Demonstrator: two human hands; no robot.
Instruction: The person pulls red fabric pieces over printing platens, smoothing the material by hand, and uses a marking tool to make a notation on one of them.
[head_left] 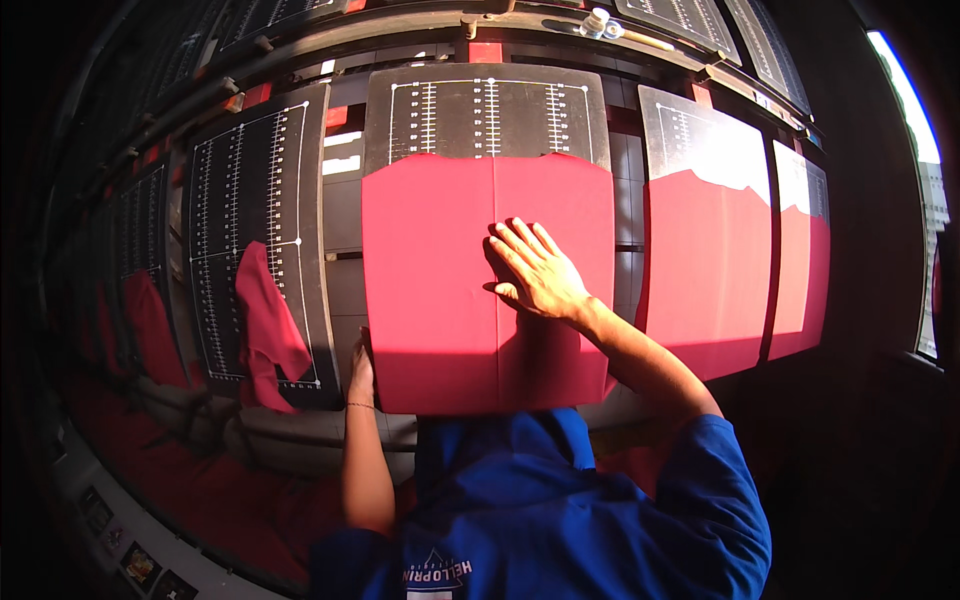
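One right hand [540,280] is lying palm-down on the red fabric [430,260], fingers extended, grasping nothing, probably pressing it flat; fabric is covering the middle board [460,110] except its far end. Left hand [361,372] is bracing the near-left edge, apparently steadying; can't tell if it's grasping.

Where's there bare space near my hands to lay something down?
The nearest left board is bare above and left of its crumpled pink cloth. The middle board has a bare strip between its top edge and the spread pink fabric. Crowded: your right hand over that fabric, your left hand at its left edge.
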